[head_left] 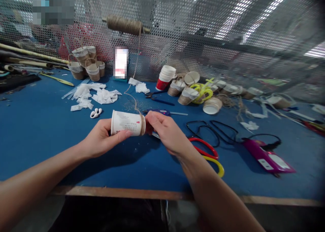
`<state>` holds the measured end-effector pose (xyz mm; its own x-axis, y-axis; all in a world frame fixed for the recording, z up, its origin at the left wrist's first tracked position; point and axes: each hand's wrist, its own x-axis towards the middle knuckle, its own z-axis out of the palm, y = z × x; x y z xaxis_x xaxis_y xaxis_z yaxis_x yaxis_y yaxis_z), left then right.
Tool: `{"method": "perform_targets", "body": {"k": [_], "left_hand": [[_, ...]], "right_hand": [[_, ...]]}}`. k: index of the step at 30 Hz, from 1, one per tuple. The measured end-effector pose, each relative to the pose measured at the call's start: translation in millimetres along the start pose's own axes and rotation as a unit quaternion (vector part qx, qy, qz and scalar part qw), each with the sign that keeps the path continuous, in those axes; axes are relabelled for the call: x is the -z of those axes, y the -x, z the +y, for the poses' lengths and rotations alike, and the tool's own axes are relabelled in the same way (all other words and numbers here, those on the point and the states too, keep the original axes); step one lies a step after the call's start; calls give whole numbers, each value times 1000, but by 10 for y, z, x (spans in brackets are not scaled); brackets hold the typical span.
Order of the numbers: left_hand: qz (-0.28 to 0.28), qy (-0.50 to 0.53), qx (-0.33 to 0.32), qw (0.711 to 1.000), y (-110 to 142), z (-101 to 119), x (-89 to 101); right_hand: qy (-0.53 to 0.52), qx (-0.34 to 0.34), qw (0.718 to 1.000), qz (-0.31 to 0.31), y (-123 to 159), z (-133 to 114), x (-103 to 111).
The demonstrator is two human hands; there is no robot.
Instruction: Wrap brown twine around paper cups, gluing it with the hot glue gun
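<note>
With the cup at the clock's centre, the left hand [105, 139], at eight o'clock, is wrapped around its rim end, thumb along the near side. The right hand [166, 132], at three, is nearly closed at the base end; whatever its fingertips pinch is hidden.

One twine spool [124, 24] hangs at twelve, two small white pieces [95, 112] lie between nine and ten, and one pair of scissors [207, 149] lies between three and four.

The white paper cup [125, 123], held sideways above the blue table [109, 171], bears printed text, a red mark and tan twine [143, 124] around its base.
</note>
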<state>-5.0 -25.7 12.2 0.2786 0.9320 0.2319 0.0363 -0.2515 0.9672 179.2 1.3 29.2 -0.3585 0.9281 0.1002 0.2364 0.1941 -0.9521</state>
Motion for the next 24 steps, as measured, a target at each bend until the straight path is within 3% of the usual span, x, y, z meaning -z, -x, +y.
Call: {"method": "perform_targets", "body": {"k": [4,8,13,18,24], "left_hand": [[-50,35,43,997,-14,-18,6],[-34,160,126,978,-39,-56,28],[-60,166,124,976,-27,-45,23],[-68,144,136,978,-28,-51,6],[-33,135,148,979,-29,-95,-10]], "right_hand": [[-13,-5,1000,-20,28,-35,-21],[20,33,998,-56,36,-60,-16],[77,72,993,51,7,-33,17],[124,174,976,-28,59,-44,-42],[132,213,965,-72,125,-61,-132]]}}
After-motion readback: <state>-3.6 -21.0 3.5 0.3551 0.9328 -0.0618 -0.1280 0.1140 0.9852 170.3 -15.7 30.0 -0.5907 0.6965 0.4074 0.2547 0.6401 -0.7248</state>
